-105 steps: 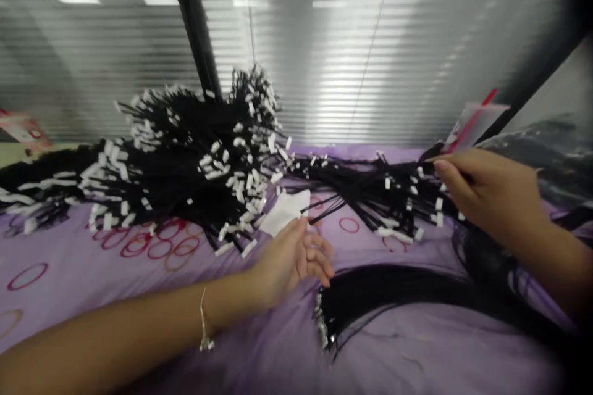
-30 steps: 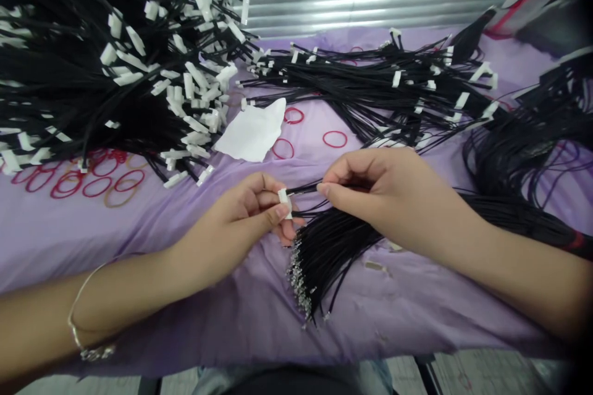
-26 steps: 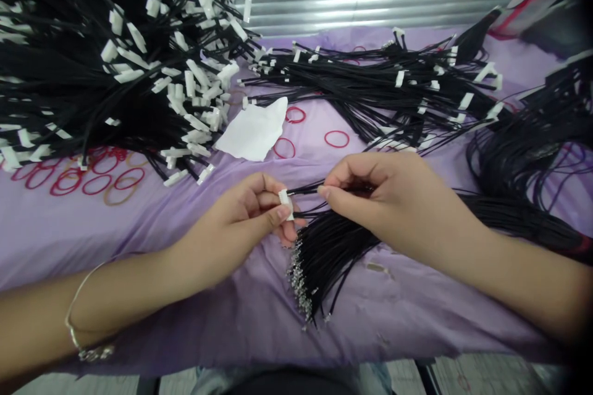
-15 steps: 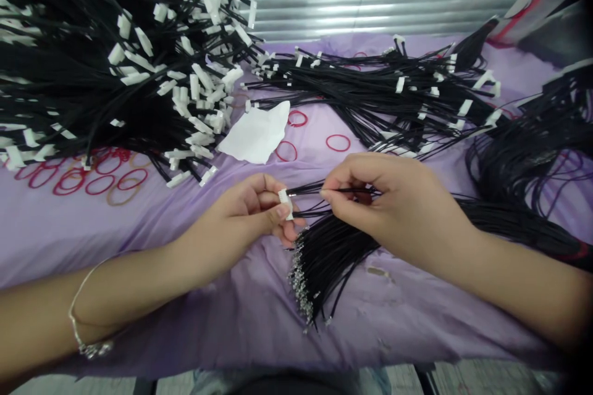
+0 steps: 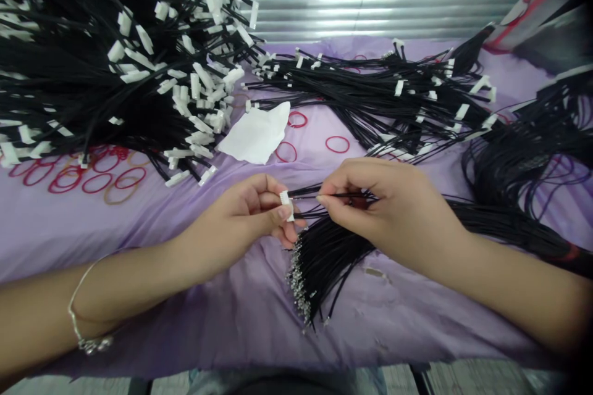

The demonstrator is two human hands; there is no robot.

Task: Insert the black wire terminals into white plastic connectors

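My left hand (image 5: 245, 213) pinches a small white connector housing (image 5: 286, 203) between thumb and forefinger. My right hand (image 5: 377, 203) pinches thin black wires (image 5: 306, 192) that run into that housing. Just below both hands lies a bundle of loose black wires with bare metal terminals (image 5: 306, 281) on the purple cloth (image 5: 194, 296). The wires under my right palm are hidden.
A big heap of black wire harnesses with white connectors (image 5: 115, 68) fills the upper left. A second spread of harnesses (image 5: 384, 95) lies at the back right. A white paper scrap (image 5: 257, 134) and red rubber bands (image 5: 92, 182) lie between. The table's front edge runs along the bottom.
Since 3.5 s ago both hands came together at the front, my left on the connector, my right on the wires. Over the last second my right fingers pushed slightly left toward the housing.
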